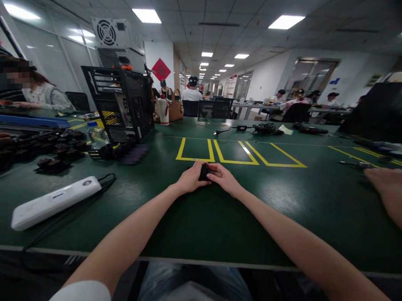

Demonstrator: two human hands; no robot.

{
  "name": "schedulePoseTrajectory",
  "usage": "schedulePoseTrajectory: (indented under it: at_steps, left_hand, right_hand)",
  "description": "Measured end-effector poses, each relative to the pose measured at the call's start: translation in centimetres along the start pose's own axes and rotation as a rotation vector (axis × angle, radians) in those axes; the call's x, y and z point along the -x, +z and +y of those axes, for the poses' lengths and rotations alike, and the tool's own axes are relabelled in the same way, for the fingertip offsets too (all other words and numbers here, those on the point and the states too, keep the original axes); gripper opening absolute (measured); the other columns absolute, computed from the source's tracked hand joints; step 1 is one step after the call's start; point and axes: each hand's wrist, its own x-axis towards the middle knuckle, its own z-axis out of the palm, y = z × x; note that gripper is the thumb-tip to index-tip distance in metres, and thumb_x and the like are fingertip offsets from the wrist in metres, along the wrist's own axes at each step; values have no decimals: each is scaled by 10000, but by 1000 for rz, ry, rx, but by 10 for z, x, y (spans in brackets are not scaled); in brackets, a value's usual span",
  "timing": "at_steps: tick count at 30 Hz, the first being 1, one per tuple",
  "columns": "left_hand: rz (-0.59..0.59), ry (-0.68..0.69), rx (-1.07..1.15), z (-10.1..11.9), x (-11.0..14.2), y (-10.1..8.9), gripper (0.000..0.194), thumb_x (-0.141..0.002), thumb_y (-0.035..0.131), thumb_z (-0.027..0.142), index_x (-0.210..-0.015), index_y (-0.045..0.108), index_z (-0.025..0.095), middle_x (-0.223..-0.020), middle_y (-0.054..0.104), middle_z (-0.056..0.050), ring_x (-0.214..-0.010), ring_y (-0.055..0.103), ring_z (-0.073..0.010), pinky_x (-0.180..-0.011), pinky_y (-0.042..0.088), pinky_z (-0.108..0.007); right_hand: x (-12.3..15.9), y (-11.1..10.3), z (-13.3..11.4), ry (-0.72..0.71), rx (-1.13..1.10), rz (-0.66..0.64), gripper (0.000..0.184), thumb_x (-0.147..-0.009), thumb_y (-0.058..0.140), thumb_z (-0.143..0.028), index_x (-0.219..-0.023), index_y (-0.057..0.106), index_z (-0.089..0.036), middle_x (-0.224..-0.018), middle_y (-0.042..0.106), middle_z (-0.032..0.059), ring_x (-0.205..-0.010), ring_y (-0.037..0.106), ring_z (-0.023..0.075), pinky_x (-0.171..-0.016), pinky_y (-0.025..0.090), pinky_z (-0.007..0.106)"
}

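Near the middle of the green table, both my hands meet around a small black object [204, 171]. Its kind cannot be made out, since fingers cover much of it. My left hand [191, 177] wraps it from the left, thumb toward me. From the other side, the fingertips of my right hand [224, 178] press on it. The hands rest low, close to the tabletop, just in front of the yellow tape outlines [217, 157].
At left lies a white power strip [56, 202] with a black cable. Behind it are black parts [51, 163], a clear bottle [97, 136] and an open computer case [122, 103]. A white cup [163, 111] stands farther back. Another person's hand [389, 180] is at right by a screwdriver [355, 164].
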Motion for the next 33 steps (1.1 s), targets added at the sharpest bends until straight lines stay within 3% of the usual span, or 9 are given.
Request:
schedulePoseTrajectory:
  at_steps: [4, 11, 19, 27, 33]
  left_hand:
    - [-11, -9, 1, 2, 0, -2, 617, -678, 588, 400, -1174, 280, 201, -1157, 421, -94, -1016, 492, -248, -814, 429, -386]
    - [-12, -15, 0, 3, 0, -2, 633, -669, 600, 393, -1177, 275, 202, -1168, 412, -93, -1022, 488, -248, -823, 424, -387]
    - [-20, -14, -1, 3, 0, -3, 625, -679, 589, 399, -1179, 272, 199, -1162, 421, -96, -1019, 491, -251, -815, 428, -386]
    - [-5, 1, -11, 1, 0, 0, 646, -670, 594, 411, -1180, 261, 195, -1169, 408, -98, -1019, 487, -251, -813, 428, -384]
    - [-22, -32, -6, 3, 0, -1, 647, -663, 601, 407, -1179, 270, 201, -1166, 411, -98, -1014, 491, -255, -809, 423, -386]
  right_hand:
    - [1, -1, -3, 36, -24, -50, 357, -690, 592, -234, -1027, 479, -207, -1092, 511, 51, -977, 540, 180, -882, 412, 381]
    - [3, 2, -5, -27, -77, -5, 229, -692, 594, -258, -899, 513, -203, -992, 541, 22, -904, 564, 159, -861, 428, 366]
    - [2, 0, -3, 16, -52, -22, 348, -682, 601, -232, -1010, 491, -203, -1080, 528, 47, -992, 532, 180, -892, 412, 378]
    - [2, 2, -4, -25, -78, -1, 221, -689, 596, -238, -889, 509, -200, -982, 538, 23, -905, 559, 151, -855, 430, 355]
    - [1, -1, -3, 13, -47, -7, 348, -690, 593, -241, -1021, 493, -202, -1067, 533, 49, -985, 528, 174, -902, 395, 379]
